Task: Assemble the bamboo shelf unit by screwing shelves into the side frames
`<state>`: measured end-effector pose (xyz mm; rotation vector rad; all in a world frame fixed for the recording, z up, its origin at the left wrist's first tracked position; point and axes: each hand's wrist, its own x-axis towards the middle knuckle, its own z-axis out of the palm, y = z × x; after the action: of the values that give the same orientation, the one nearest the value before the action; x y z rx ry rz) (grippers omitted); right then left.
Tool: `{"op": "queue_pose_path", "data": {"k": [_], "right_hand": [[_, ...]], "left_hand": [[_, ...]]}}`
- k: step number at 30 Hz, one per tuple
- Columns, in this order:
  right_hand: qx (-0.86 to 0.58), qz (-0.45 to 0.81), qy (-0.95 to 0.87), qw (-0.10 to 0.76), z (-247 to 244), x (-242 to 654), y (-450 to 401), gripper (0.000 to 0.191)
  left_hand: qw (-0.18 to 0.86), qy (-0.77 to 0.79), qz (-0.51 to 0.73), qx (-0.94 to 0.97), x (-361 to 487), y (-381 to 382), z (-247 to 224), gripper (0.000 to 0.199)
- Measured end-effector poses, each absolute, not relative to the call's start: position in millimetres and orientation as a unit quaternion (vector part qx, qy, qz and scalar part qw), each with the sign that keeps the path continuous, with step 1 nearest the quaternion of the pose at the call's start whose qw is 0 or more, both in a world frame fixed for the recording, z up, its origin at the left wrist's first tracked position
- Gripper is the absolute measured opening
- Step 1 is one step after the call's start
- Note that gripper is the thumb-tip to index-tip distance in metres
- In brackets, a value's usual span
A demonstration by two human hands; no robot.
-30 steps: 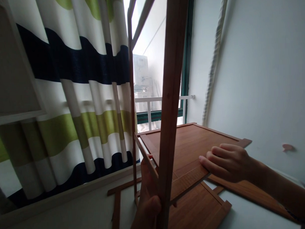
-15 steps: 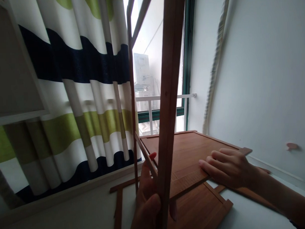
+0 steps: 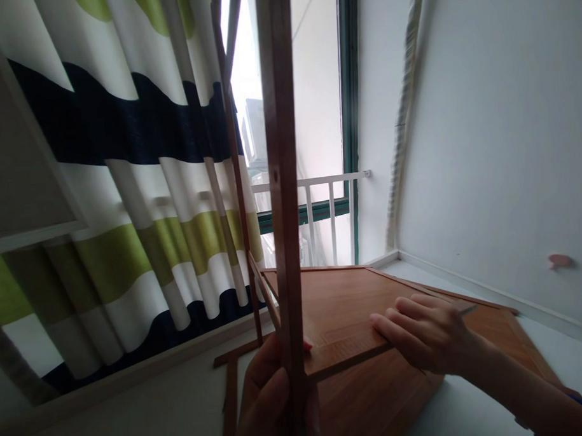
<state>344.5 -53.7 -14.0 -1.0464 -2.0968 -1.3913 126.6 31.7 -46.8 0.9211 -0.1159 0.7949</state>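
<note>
Took as reference the near upright post [image 3: 283, 148] of a brown wooden frame, standing close to vertical and running out past the top of the view. Observed the left hand [image 3: 265, 397] low on the post, with fingers wrapped round it and grasping it, one fingertip showing just to the right of the post. Located the wooden panel [image 3: 339, 299] directly right of the post, broad face up, near left corner touching or just beside it; cannot tell whether fixed to it. Observed the right hand [image 3: 431, 334] farther right of the post, with fingers bent over the panel and grasping it at the edge; cannot see the underside of this hold.

Noted a far upright [image 3: 239, 181] behind and left of the post, with a narrow crossbar [image 3: 264, 290] running between the two. Found a lower panel [image 3: 368, 393] right of the post, beneath the wooden panel, and a further board [image 3: 510, 344] well to the right of the post, partly hidden. Found joined wooden strips [image 3: 230, 395] left of the post, on a white surface [image 3: 149, 410]. Recorded a striped curtain [image 3: 145, 131] left of the post, a white railing [image 3: 335, 177] behind it and to the right, and a pink fitting [image 3: 560, 260] on the wall [image 3: 489, 141] far right of the post
</note>
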Motion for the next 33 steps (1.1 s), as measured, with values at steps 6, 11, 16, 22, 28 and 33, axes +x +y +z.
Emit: {"op": "queue_pose_path", "data": {"k": [6, 11, 16, 22, 28, 33], "right_hand": [[-0.376, -0.497, -0.756, 0.202, -15.3, 345.3, -53.8, 0.011], [-0.384, -0.499, -0.750, 0.204, -16.9, 345.9, -52.8, 0.013], [-0.385, -0.496, -0.751, 0.205, -14.8, 346.5, -52.1, 0.013], [-0.379, -0.505, -0.752, 0.187, -4.1, 349.6, -53.3, 0.011], [-0.357, -0.557, -0.735, 0.153, 12.8, 352.3, -57.5, 0.014], [-0.327, -0.605, -0.715, 0.127, 26.9, 353.8, -57.8, 0.012]], "left_hand": [[0.806, -0.066, 0.368, 0.459, 124.6, 35.5, -48.5, 0.020], [0.807, -0.092, 0.357, 0.462, 123.8, 33.9, -44.0, 0.021], [0.802, -0.113, 0.351, 0.469, 123.1, 33.3, -41.2, 0.021], [0.804, -0.082, 0.372, 0.457, 125.0, 29.8, -41.4, 0.018], [0.809, -0.048, 0.394, 0.434, 127.3, 27.4, -42.1, 0.023], [0.797, -0.056, 0.405, 0.445, 128.8, 25.9, -40.9, 0.014]]}}
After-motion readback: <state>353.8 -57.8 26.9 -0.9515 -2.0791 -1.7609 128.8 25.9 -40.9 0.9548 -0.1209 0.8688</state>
